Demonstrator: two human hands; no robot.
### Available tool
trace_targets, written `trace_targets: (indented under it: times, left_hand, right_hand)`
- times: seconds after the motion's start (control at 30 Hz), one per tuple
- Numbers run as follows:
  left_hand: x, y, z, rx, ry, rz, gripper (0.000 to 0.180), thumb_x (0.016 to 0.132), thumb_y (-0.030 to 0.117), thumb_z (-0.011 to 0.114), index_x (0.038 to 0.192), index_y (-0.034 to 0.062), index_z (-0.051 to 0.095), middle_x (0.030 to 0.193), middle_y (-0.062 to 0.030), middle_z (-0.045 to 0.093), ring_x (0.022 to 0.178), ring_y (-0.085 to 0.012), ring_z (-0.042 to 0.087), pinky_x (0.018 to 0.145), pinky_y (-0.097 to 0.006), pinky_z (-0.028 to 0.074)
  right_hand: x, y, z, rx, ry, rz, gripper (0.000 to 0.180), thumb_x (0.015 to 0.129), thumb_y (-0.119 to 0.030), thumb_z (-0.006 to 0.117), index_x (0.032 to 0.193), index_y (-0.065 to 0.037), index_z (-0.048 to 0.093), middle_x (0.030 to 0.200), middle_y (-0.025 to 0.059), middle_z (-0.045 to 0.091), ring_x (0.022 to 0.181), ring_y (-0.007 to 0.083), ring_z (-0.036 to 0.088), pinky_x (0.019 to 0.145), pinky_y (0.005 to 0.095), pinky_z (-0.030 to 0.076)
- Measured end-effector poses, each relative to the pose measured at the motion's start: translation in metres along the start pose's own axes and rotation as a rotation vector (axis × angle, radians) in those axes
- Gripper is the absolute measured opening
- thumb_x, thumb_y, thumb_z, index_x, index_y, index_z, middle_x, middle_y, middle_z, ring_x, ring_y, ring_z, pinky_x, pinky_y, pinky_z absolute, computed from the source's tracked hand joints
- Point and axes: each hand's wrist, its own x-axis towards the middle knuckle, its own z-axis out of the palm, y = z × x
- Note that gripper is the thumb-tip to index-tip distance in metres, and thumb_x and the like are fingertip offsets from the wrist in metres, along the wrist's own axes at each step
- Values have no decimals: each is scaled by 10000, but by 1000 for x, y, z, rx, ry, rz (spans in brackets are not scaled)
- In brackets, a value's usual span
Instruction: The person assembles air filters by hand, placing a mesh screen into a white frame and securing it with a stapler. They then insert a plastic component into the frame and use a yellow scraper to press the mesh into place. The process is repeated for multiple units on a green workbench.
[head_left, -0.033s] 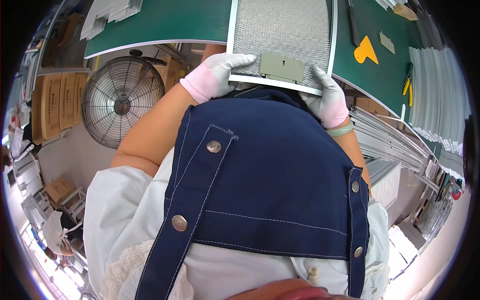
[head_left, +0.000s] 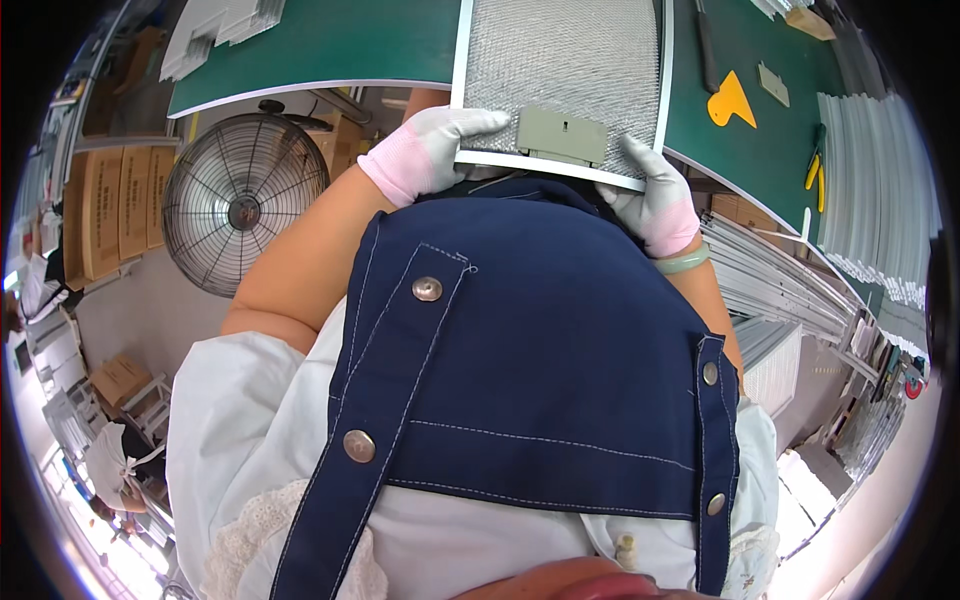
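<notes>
A metal mesh filter panel (head_left: 565, 60) in a pale metal frame lies over the front edge of the green table, its near end at my waist. My left hand (head_left: 438, 142), in a white and pink glove, grips its near left corner with the thumb on top. At the near right corner my right hand (head_left: 652, 195), gloved alike, closes on the frame, thumb over the mesh. The fingers of both hands are partly hidden under the panel. Between my thumbs, a grey-green rectangular plastic latch piece (head_left: 562, 137) sits at the near rim of the frame.
On the green table (head_left: 330, 50) to the right lie a yellow scraper (head_left: 731, 100), another grey-green plastic piece (head_left: 773, 85), yellow-handled pliers (head_left: 816, 170) and a dark-handled tool (head_left: 707, 50). Metal strips (head_left: 880, 190) are stacked beyond. A floor fan (head_left: 245, 205) stands left, near cartons (head_left: 115, 210).
</notes>
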Motion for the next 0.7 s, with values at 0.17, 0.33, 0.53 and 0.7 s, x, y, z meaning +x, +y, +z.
trace_targets:
  times: [0.17,0.33,0.53,0.7]
  left_hand:
    - [2,1,-1,79,-18,-18,266,972,176,579,1105,-50,625,1013,-129,675,883,-187,666,793,-307,543]
    - [-12,12,33,-121,184,12,275,959,178,598,1125,-42,601,1058,-120,660,946,-182,660,843,-321,551]
    - [-3,1,24,127,285,240,316,972,151,580,1211,-54,550,1131,-99,635,1051,-182,632,916,-318,541]
    - [-9,14,9,214,152,249,352,997,190,558,1250,-54,537,1133,-88,638,1031,-151,622,932,-291,505]
  right_hand:
    - [3,-6,-6,-124,2,75,218,949,-88,576,1150,-7,587,1132,156,625,1082,315,626,926,496,540]
    - [3,1,-4,-73,67,-6,209,940,-117,595,1116,-5,607,1127,149,628,1083,315,621,914,490,542]
    - [-4,10,15,31,120,-215,322,967,-207,590,1207,8,579,1083,98,625,987,236,617,880,437,532]
    - [10,15,-18,-450,37,-418,402,995,-254,546,1256,51,527,1058,80,615,910,169,590,822,334,503]
